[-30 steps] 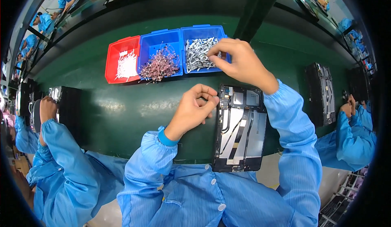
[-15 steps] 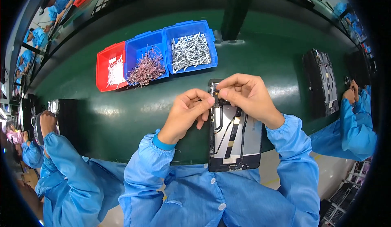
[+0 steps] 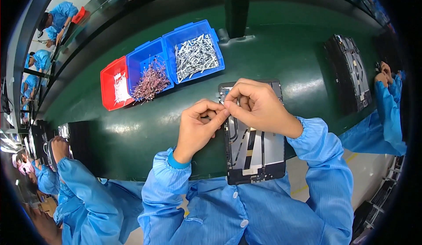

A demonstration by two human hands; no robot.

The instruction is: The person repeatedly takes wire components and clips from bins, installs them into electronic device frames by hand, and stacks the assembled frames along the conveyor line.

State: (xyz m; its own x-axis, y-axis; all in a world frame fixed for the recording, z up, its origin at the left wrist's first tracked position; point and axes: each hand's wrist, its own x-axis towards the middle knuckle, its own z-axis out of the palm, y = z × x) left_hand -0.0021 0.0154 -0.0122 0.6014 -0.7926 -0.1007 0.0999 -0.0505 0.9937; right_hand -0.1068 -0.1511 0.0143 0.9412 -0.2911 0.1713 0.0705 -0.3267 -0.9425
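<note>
Head view, looking down: an opened tablet (image 3: 275, 150) lies in front of me, slightly right of centre, its lower end reaching past the near edge of the green table (image 3: 127, 144). My step here seems to be fine fingertip work near the tablet's upper left corner. I judge that it calls for a light, steady pinch, with both sets of fingertips kept close. My left hand (image 3: 198, 124) comes in from the lower left, thumb and forefinger drawn narrow at the tablet's left edge. My right hand (image 3: 259, 106) arches over the tablet's upper part, forearm slanting in from the lower right, its pinch also narrow, the tips meeting the left's. I cannot tell whether a small part sits between them. Beyond, to the left, stand a red bin (image 3: 109, 76) of white pieces, a blue bin (image 3: 145, 56) of pinkish wired parts and another of silvery strips (image 3: 196, 57).
</note>
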